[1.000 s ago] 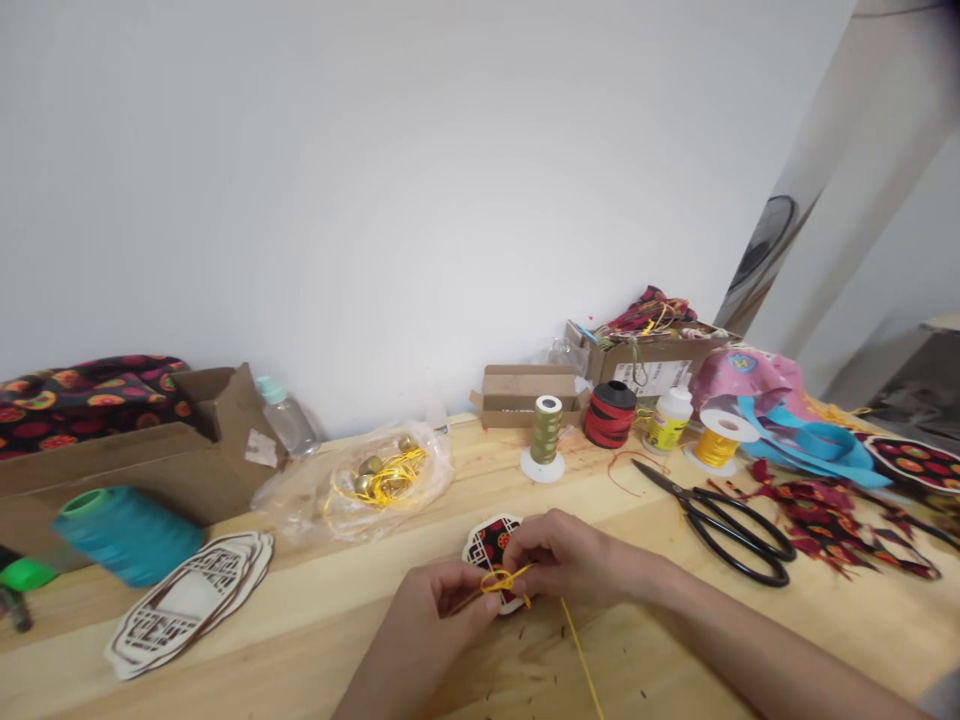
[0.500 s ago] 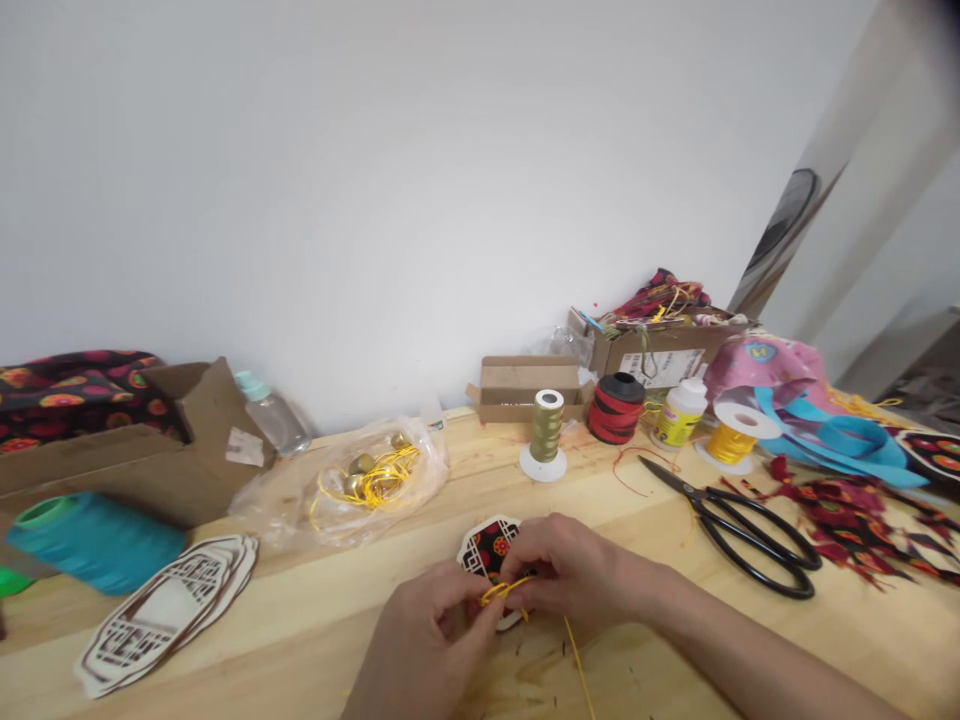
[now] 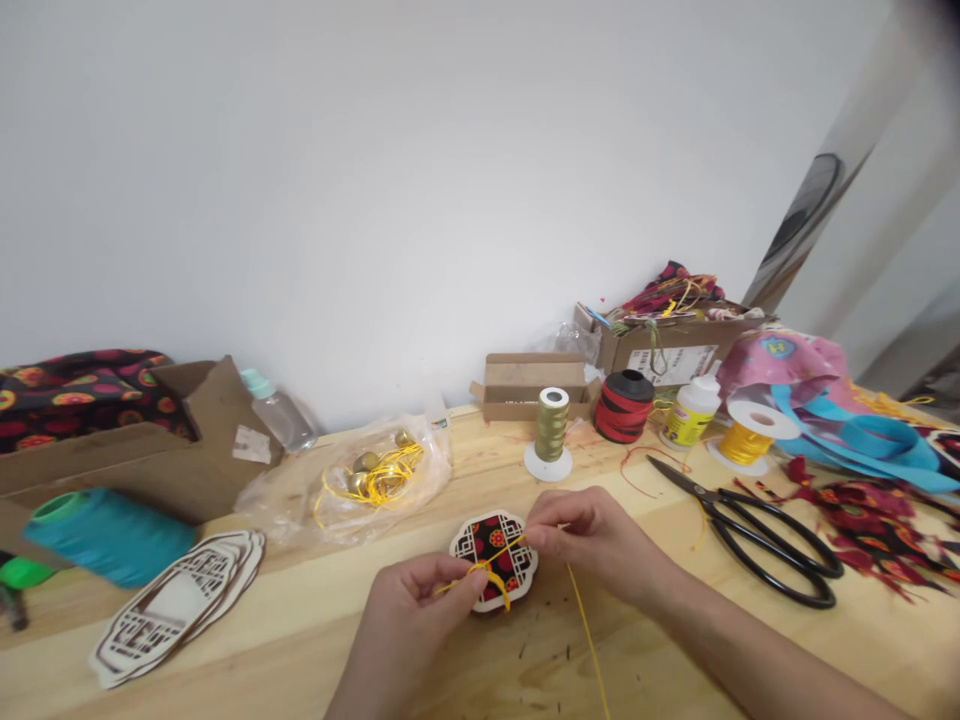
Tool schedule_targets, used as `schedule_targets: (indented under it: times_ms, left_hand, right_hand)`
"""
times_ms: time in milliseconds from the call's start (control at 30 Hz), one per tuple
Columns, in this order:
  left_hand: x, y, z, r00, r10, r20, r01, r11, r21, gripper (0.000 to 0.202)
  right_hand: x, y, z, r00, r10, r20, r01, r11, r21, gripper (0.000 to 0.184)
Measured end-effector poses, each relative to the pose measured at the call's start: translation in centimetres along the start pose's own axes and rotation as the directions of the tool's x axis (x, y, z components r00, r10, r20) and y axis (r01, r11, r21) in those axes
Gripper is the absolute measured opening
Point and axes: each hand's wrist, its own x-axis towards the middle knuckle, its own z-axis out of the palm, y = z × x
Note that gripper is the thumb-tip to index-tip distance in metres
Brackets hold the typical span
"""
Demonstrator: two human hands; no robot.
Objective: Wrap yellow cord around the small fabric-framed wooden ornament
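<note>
My left hand (image 3: pixel 442 590) pinches a loop of yellow cord (image 3: pixel 493 577) between thumb and fingertips, and a short tail of it hangs over the ornament below. My right hand (image 3: pixel 574 535) pinches another stretch of the same cord, pulled in a line between the two hands. From the right hand the cord trails down toward the front edge of the picture. Beneath the hands lies a scalloped ornament (image 3: pixel 499 540) with a pale fretwork frame and black fabric with red and orange flowers. Whether the cord is tied to the ornament I cannot tell.
Black-handled scissors (image 3: pixel 772 545) lie right, near fabric scraps (image 3: pixel 862 520). Behind stand a green thread spool (image 3: pixel 552 430), red cord spool (image 3: pixel 624 408), glue bottle (image 3: pixel 688 415) and yellow cord spool (image 3: pixel 742 440). Left are a plastic bag (image 3: pixel 300 505), stacked fretwork frames (image 3: pixel 142 620) and a teal thread cone (image 3: pixel 112 535).
My hands have moved apart, the right one up and to the right, drawing the yellow cord out between them. More of the ornament is uncovered. The view has shifted slightly.
</note>
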Motion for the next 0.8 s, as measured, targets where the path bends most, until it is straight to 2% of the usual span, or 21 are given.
schedule_targets:
  times_ms: [100,233,333,400,500,567,633,700,800]
  left_hand:
    - [0.0,0.0,-0.1,1.0,0.005,-0.011,-0.005,1.0,-0.022,0.018]
    - [-0.2,0.0,0.1,0.999,0.032,0.003,-0.032,0.999,-0.015,0.017]
    - [-0.3,-0.1,0.2,0.997,0.073,-0.013,-0.073,0.997,0.012,0.017]
    - [-0.4,-0.1,0.2,0.995,0.09,-0.031,-0.089,0.996,0.024,0.016]
    - [-0.5,0.3,0.1,0.996,0.089,-0.02,-0.089,0.996,-0.012,0.014]
    - [-0.5,0.5,0.1,0.996,0.089,-0.005,-0.09,0.995,-0.045,0.013]
    - [-0.6,0.6,0.1,0.995,0.097,0.011,-0.097,0.994,-0.056,0.012]
    - [-0.5,0.4,0.0,0.993,0.113,0.027,-0.111,0.992,-0.059,0.012]
    - [-0.4,0.1,-0.1,0.992,0.112,0.058,-0.106,0.989,-0.1,0.014]
  right_hand:
    - [-0.1,0.0,0.1,0.998,0.052,-0.037,-0.043,0.975,0.216,0.019]
    - [-0.2,-0.1,0.6,0.996,0.077,-0.04,-0.052,0.9,0.433,0.02]
    - [-0.2,-0.1,0.6,0.997,0.074,-0.024,-0.049,0.845,0.533,0.022]
    - [-0.1,-0.1,0.4,0.998,0.06,0.002,-0.052,0.84,0.54,0.022]
    - [-0.1,-0.4,0.1,1.0,0.001,0.032,-0.014,0.91,0.415,0.014]
    - [-0.1,-0.6,0.4,0.997,-0.07,0.027,0.062,0.971,0.232,0.028]
    - [-0.1,-0.9,1.1,0.99,-0.136,0.026,0.136,0.991,0.021,0.039]
    - [0.1,-1.2,2.0,0.985,-0.162,0.055,0.168,0.974,-0.149,0.033]
    - [0.4,-1.3,3.2,0.982,-0.163,0.098,0.185,0.939,-0.291,0.015]
